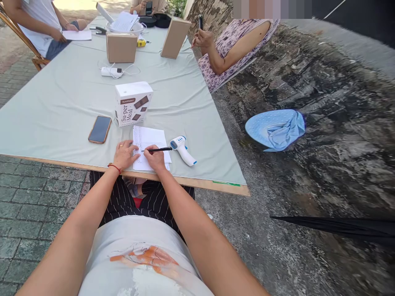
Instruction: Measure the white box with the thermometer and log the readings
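Observation:
My right hand [155, 158] is closed around a black pen [160, 149], its tip on a sheet of paper [152, 137] near the table's front edge. The sheet lies on top of others and has writing down its left side. My left hand [125, 155] lies flat with fingers spread, its fingertips on the sheet's left edge. Just right of the paper is a white and blue infrared thermometer [184, 151]. A smartphone [100, 129] with a dark screen lies to the left. Behind the paper stands a white Super Meal box [132, 103].
The table [61, 115] has a pale green cloth. Farther back are a white device with a cable [111, 72], two cardboard boxes [121, 48] and a basket with papers [125, 22]. Several people sit around the table. A blue sun hat [276, 129] rests on the rock at right.

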A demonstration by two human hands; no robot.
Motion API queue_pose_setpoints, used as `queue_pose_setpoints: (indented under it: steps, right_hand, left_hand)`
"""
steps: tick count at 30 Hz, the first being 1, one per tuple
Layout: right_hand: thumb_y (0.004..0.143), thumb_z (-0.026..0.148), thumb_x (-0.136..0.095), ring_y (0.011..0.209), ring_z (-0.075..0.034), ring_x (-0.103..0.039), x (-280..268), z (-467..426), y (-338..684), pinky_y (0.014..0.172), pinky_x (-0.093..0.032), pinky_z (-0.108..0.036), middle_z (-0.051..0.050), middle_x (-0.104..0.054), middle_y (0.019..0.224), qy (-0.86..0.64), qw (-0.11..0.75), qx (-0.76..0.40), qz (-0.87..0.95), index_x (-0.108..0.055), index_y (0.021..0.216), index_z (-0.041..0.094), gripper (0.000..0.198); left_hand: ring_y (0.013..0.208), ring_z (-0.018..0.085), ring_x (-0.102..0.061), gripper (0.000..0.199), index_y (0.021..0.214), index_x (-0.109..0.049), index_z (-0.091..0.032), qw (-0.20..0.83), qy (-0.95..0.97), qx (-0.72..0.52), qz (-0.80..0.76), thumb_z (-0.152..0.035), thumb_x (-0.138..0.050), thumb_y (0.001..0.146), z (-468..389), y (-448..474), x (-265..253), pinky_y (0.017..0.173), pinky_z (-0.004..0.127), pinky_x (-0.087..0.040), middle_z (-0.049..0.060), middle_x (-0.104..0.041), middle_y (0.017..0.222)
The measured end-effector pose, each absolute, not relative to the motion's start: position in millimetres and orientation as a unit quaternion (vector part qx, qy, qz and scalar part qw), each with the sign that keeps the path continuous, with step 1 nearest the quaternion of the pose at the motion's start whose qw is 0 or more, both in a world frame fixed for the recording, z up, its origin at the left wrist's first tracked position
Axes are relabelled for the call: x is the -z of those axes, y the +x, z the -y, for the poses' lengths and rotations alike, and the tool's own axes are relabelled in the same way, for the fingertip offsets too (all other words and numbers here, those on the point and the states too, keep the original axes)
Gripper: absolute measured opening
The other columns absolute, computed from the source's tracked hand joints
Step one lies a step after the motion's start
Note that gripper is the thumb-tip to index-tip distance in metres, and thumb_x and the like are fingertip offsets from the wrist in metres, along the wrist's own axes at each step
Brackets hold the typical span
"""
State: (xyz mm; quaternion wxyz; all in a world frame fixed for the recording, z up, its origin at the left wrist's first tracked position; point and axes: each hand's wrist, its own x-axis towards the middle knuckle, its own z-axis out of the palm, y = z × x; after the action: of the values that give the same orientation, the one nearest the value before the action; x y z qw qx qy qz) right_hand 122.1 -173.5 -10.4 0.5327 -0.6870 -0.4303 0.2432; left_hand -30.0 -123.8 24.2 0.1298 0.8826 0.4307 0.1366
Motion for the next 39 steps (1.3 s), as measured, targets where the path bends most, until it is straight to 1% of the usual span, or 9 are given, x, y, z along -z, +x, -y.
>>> queue_pose_setpoints:
  steps: [4, 11, 19, 23, 33, 39]
  right_hand:
    - [0.07, 0.033, -0.054, 0.066, -0.018, -0.056, 10.5, 173.7, 122.4, 0.069, -0.046, -0.032, 0.001, -0.064, 0.064, -0.682, 0.543, -0.244, 0.424, -0.059, 0.069, 0.025, 0.01]
    - [0.069, 0.03, -0.055, 0.066, -0.019, -0.057, 10.9, 172.8, 123.0, 0.069, -0.047, -0.032, 0.001, -0.063, 0.064, -0.688, 0.535, -0.24, 0.428, -0.059, 0.068, 0.025, 0.006]
    - [0.069, 0.033, -0.053, 0.066, -0.019, -0.056, 9.6, 174.2, 122.1, 0.069, -0.046, -0.032, 0.001, -0.063, 0.064, -0.685, 0.537, -0.236, 0.431, -0.058, 0.068, 0.025, 0.009]
    - [0.068, 0.032, -0.053, 0.066, -0.019, -0.056, 8.6, 174.5, 121.9, 0.069, -0.046, -0.033, 0.001, -0.063, 0.065, -0.685, 0.537, -0.242, 0.428, -0.057, 0.067, 0.025, 0.008]
    - [0.068, 0.032, -0.053, 0.065, -0.017, -0.055, 10.7, 172.6, 123.7, 0.07, -0.046, -0.031, 0.002, -0.062, 0.064, -0.684, 0.543, -0.246, 0.419, -0.058, 0.069, 0.023, 0.01]
    - [0.067, 0.03, -0.053, 0.064, -0.016, -0.055, 8.7, 172.8, 123.2, 0.07, -0.046, -0.031, 0.002, -0.061, 0.064, -0.686, 0.546, -0.247, 0.414, -0.058, 0.069, 0.023, 0.009]
  left_hand:
    - [0.133, 0.027, -0.046, 0.023, 0.108, -0.069, -0.026, 0.132, 0.881, -0.139, -0.431, -0.033, -0.065, 0.087, 124.3, -30.0, -25.0, 0.116, 0.047, -0.029, 0.009, -0.056, 0.137]
    - [0.134, 0.028, -0.046, 0.022, 0.108, -0.069, -0.026, 0.136, 0.881, -0.139, -0.43, -0.033, -0.065, 0.087, 125.0, -29.8, -26.3, 0.117, 0.047, -0.029, 0.009, -0.056, 0.137]
    - [0.134, 0.028, -0.046, 0.023, 0.108, -0.069, -0.025, 0.138, 0.881, -0.142, -0.43, -0.033, -0.066, 0.086, 125.5, -29.6, -26.7, 0.117, 0.047, -0.029, 0.009, -0.056, 0.138]
    - [0.134, 0.028, -0.046, 0.022, 0.108, -0.069, -0.026, 0.137, 0.882, -0.143, -0.429, -0.033, -0.065, 0.087, 124.8, -29.8, -25.6, 0.117, 0.048, -0.03, 0.008, -0.056, 0.138]
    - [0.134, 0.028, -0.046, 0.024, 0.109, -0.07, -0.025, 0.137, 0.881, -0.143, -0.43, -0.034, -0.065, 0.087, 124.4, -29.0, -24.7, 0.117, 0.048, -0.029, 0.009, -0.056, 0.139]
    - [0.133, 0.029, -0.047, 0.022, 0.106, -0.07, -0.025, 0.145, 0.88, -0.147, -0.429, -0.033, -0.066, 0.086, 124.2, -28.6, -25.0, 0.116, 0.049, -0.03, 0.009, -0.057, 0.138]
